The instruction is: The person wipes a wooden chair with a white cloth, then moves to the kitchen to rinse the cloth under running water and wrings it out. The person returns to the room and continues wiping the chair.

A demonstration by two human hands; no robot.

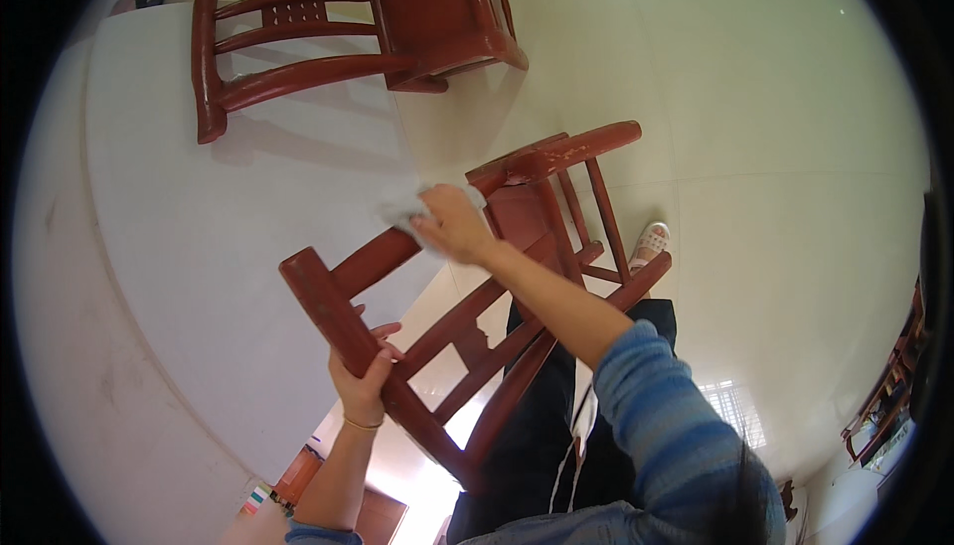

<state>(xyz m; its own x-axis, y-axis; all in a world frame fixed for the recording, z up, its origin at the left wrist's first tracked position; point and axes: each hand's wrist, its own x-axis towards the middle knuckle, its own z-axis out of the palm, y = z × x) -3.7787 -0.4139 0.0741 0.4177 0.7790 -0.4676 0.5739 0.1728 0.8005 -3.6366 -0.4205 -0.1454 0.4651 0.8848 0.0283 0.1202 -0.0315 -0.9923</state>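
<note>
A red-painted wooden chair (488, 306) is tipped in front of me, its backrest towards the lower left and its legs towards the upper right. My left hand (367, 377) grips the thick top rail of the backrest. In my right hand (456, 226) is a whitish cloth (406, 206), pressed on the side post of the backrest near the seat; the hand is slightly blurred. Paint looks worn on the corner of the seat and leg. The splat between the back rails has a jagged edge.
A second red wooden chair (440, 8) lies at the top, its backrest over a large white surface (246, 202). Glossy tiled floor (782, 135) spreads to the right. My sandalled foot (652, 241) stands by the chair legs. Wooden furniture (887, 373) is at the far right.
</note>
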